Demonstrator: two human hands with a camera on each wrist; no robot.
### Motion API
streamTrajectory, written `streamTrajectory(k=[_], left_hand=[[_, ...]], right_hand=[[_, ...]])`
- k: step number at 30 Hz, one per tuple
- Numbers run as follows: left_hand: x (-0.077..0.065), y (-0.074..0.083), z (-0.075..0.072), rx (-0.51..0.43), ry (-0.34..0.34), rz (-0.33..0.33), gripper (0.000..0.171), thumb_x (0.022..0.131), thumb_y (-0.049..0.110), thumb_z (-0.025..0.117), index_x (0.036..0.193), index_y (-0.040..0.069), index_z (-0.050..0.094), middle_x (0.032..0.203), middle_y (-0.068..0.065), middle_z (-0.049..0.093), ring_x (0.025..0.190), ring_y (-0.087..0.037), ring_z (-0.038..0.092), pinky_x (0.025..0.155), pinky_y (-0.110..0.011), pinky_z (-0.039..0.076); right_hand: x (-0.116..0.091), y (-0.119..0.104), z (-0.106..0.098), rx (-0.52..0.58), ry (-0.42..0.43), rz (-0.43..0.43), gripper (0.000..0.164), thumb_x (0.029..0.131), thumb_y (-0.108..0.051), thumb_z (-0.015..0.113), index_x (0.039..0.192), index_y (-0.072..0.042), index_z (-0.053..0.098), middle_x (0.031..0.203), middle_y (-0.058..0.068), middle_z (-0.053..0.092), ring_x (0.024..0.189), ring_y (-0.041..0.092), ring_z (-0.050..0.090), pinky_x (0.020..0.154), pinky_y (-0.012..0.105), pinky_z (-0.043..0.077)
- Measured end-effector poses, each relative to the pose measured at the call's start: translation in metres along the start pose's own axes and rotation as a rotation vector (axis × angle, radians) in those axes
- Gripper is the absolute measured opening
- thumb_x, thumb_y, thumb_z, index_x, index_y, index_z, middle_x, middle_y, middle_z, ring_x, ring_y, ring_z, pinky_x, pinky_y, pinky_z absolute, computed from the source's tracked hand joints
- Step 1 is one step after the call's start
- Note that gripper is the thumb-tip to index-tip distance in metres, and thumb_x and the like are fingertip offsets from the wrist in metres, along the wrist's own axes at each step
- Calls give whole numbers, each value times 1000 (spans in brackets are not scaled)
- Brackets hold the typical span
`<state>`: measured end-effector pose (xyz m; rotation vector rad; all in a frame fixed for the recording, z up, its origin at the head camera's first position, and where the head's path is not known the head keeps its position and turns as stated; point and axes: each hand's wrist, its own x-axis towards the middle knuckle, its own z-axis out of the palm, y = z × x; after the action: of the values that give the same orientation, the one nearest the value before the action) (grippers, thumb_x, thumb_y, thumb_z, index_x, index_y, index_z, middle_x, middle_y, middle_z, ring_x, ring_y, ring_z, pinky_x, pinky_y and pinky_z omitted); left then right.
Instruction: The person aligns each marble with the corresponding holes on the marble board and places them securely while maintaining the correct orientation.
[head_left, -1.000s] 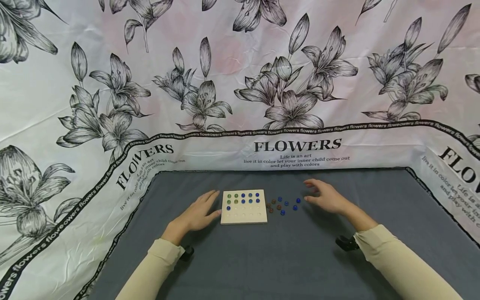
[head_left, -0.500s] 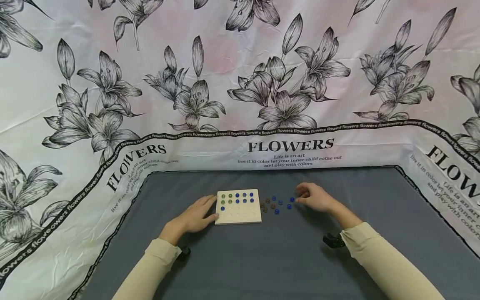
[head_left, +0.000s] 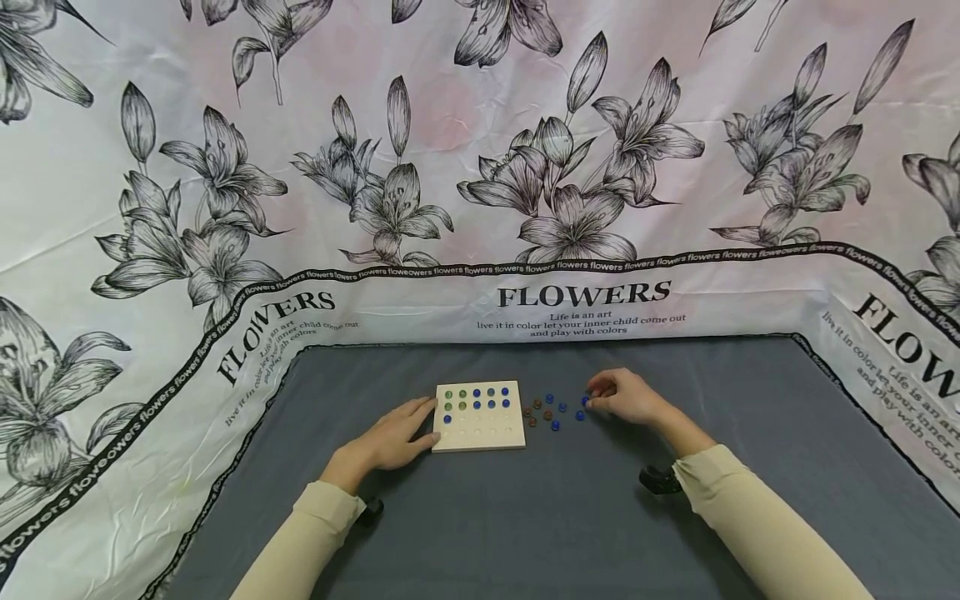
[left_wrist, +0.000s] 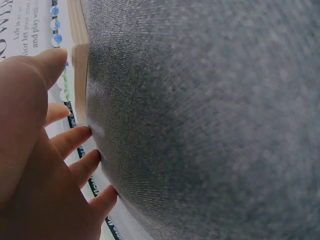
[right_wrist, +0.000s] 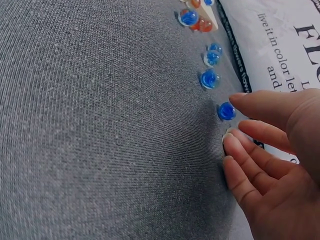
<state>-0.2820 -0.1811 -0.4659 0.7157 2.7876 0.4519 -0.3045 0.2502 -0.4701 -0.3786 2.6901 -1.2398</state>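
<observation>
Right hand (head_left: 627, 397), thumb and index parted beside a blue marble (right_wrist: 227, 111) at three o'clock from the pale board (head_left: 487, 440), contact uncertain; marble probably light, rigid, slippery, best pinched across its equator; left hand (head_left: 388, 437), fingers spread, at the board's nine o'clock

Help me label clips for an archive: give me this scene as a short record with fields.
Surface: grey cloth
Backdrop: flower-print fabric
Holder: pale board with rows of holes
Seated: four green marbles at upper left; seven blue marbles
Loose, right of board: brown marbles and more blue ones
Left grip: at the board's left edge, fingers extended
Right grip: thumb and index tips by the rightmost loose blue marble; contact unclear
</observation>
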Motion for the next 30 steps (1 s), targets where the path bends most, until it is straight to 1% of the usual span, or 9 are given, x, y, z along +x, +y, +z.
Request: streamTrajectory(k=[4, 9, 14, 23, 30], left_hand=[[0, -1, 1, 1, 3, 10, 66, 108, 41, 51, 163, 10, 29, 167, -17, 27, 153, -42, 23, 120, -64, 23], [0, -2, 1, 25, -4, 20, 65, 109, 40, 50, 163, 11, 29, 168, -12, 27, 154, -42, 21, 121, -64, 20], [0, -1, -1, 25, -14, 13, 65, 109, 40, 50, 164, 13, 28, 168, -9, 27, 154, -41, 20, 121, -65, 19], [-1, -2, 2, 35, -43, 2, 64, 110, 41, 46, 165, 15, 25, 170, -5, 23, 156, -38, 15, 123, -63, 15], [-1, -3, 3, 44, -59, 8, 64, 111, 42, 44, 165, 15, 23, 171, -4, 20, 157, -38, 13, 123, -62, 13]], right_hand=[[0, -2, 2, -7, 2, -11, 30, 92, -8, 73, 116, 9, 68, 95, 11, 66, 84, 19, 62, 69, 31, 52], [1, -3, 3, -50, 16, -11, 23, 92, -10, 74, 110, 5, 72, 93, 9, 68, 81, 18, 61, 68, 32, 50], [4, -4, 5, -80, 35, -7, 19, 92, -11, 74, 106, 2, 74, 91, 8, 70, 79, 18, 61, 68, 32, 50], [5, -6, 9, -126, 60, -33, 13, 92, -10, 75, 99, 1, 76, 88, 6, 71, 76, 15, 60, 65, 32, 50], [2, -5, 9, -117, 63, -37, 11, 92, -10, 75, 98, 0, 76, 88, 5, 72, 75, 15, 60, 66, 32, 50]])
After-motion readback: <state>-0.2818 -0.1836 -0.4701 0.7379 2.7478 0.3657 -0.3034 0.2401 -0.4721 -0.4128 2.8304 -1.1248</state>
